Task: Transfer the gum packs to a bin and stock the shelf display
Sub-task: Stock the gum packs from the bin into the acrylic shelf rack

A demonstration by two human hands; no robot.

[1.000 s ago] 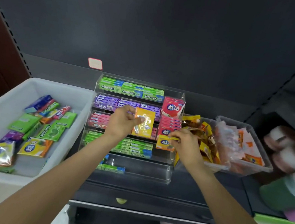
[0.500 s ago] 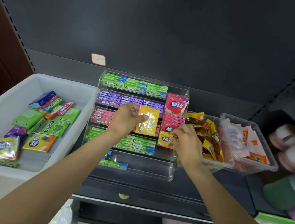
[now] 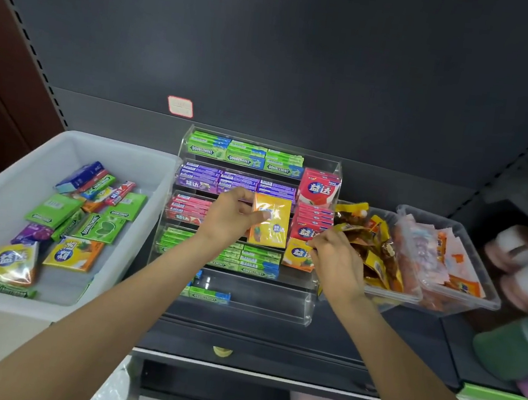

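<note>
Clear acrylic display rack [image 3: 332, 175] sits mid-shelf, tiers packed with gum rows; only the bottom tray [image 3: 270, 300] has open room on its right side, one green pack [image 3: 209, 295] at its left. Left hand [image 3: 229, 217] holding a yellow pack [image 3: 269, 225] blocks the rack's middle tiers; right hand [image 3: 336, 262] covers the rack's right column by an orange pack [image 3: 297, 255]. White bin [image 3: 147, 165] touches the rack's left side, packs scattered inside, bare floor at its far end and near right corner. Clear snack tubs [image 3: 470, 245] crowd the rack's right. Dark shelf [image 3: 272, 337] front strip is open. Wide free space above rack.
</note>
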